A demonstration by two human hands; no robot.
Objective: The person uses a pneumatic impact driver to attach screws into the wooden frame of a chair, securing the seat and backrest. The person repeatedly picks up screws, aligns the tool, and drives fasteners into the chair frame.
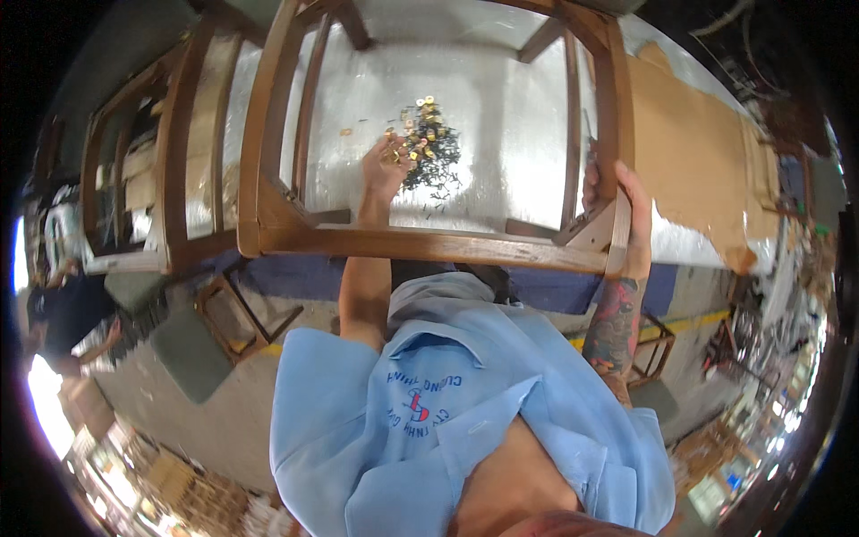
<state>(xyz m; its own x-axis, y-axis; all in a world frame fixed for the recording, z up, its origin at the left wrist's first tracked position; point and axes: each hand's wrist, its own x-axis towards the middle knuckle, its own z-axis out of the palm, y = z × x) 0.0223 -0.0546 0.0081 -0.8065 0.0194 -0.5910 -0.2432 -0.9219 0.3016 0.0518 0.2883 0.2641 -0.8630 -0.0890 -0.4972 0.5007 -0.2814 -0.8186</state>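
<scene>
A brown wooden chair-like frame [429,244] stands on a silvery covered worktop [510,134] in front of me. My right hand [632,201] grips its near right corner, the thumb and fingers on either side of the wood. My left hand [385,168] reaches in through the frame, its fingers curled around a few small gold-coloured metal fittings [392,156]. Beside those fingers lies a heap of dark screws [436,168], with more gold-coloured fittings [428,115] scattered on top and at its far end. The exact shape of the held pieces is too small to make out.
Another wooden frame [175,143] stands to the left on the worktop. Brown cardboard [693,152] covers the right side. Behind me on the floor are a grey-green seat pad [191,353] and a small wooden frame [228,318]. A person in dark clothing [76,313] is at far left.
</scene>
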